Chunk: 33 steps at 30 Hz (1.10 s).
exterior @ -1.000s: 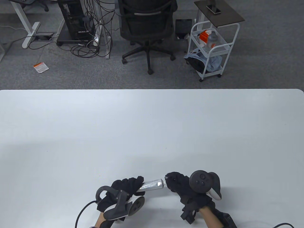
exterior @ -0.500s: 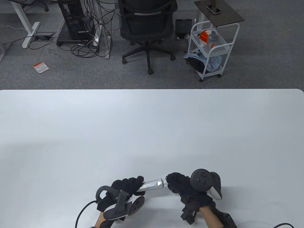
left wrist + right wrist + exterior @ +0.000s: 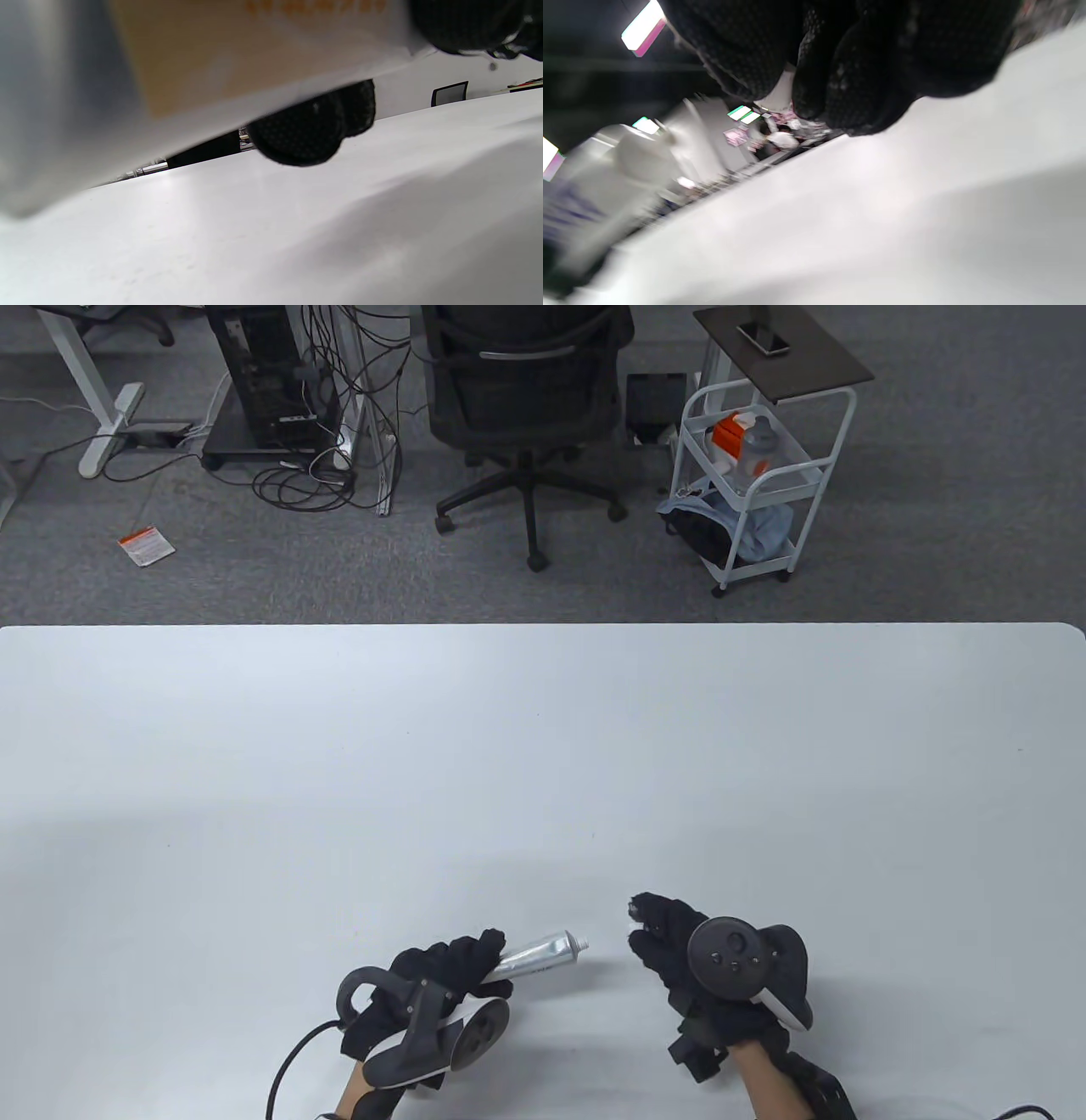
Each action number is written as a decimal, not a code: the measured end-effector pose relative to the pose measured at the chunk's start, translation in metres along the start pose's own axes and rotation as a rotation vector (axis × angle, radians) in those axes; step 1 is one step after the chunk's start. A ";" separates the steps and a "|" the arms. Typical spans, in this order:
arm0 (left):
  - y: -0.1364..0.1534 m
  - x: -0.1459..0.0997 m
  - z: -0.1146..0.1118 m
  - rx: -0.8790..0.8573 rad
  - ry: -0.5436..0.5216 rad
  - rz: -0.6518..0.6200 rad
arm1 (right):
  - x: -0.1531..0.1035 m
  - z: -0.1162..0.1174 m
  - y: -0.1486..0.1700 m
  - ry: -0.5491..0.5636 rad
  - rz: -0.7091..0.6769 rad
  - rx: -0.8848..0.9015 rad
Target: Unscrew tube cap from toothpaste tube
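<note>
My left hand point(image 3: 479, 954) grips the rear half of the silver toothpaste tube point(image 3: 543, 952) just above the table. The tube's bare threaded nozzle point(image 3: 581, 942) points right, with no cap on it. My right hand point(image 3: 638, 923) is a short way to the right of the nozzle, clear of the tube. It pinches the small white tube cap point(image 3: 780, 93) between its fingertips, and the fingers mostly hide it. In the left wrist view the tube point(image 3: 169, 63) is a close blur over my fingertips point(image 3: 305, 131). The right wrist view shows the tube point(image 3: 606, 186) blurred at the left.
The white table point(image 3: 543, 746) stretches far and wide around both hands. A cable point(image 3: 288, 1065) trails from my left wrist to the near edge. An office chair point(image 3: 526, 398) and a white cart point(image 3: 755, 475) stand on the floor beyond the far edge.
My right hand has pulled away to the right, off the tube's nozzle, taking the cap with it. The nozzle now shows bare. My left hand and the tube shifted slightly left.
</note>
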<state>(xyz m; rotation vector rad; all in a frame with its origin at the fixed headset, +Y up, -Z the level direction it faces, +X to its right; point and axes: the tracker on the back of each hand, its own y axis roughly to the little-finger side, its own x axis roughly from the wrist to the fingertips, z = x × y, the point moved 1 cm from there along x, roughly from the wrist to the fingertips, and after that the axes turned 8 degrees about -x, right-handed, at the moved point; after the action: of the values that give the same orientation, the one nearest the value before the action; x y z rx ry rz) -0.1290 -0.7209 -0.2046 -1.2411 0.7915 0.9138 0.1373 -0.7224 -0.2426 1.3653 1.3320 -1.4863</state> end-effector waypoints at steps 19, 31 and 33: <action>0.008 0.004 -0.003 0.029 0.015 0.138 | 0.015 0.041 -0.001 -0.251 0.094 -0.555; 0.023 0.012 -0.023 0.040 0.185 0.253 | -0.004 0.009 -0.005 0.133 0.091 -0.439; 0.024 0.011 -0.023 0.072 0.186 0.267 | -0.004 0.010 -0.005 0.124 0.077 -0.439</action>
<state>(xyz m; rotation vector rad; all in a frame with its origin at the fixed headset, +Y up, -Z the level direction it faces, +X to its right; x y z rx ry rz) -0.1461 -0.7403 -0.2289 -1.1866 1.1492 0.9832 0.1305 -0.7317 -0.2381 1.2168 1.5535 -0.9925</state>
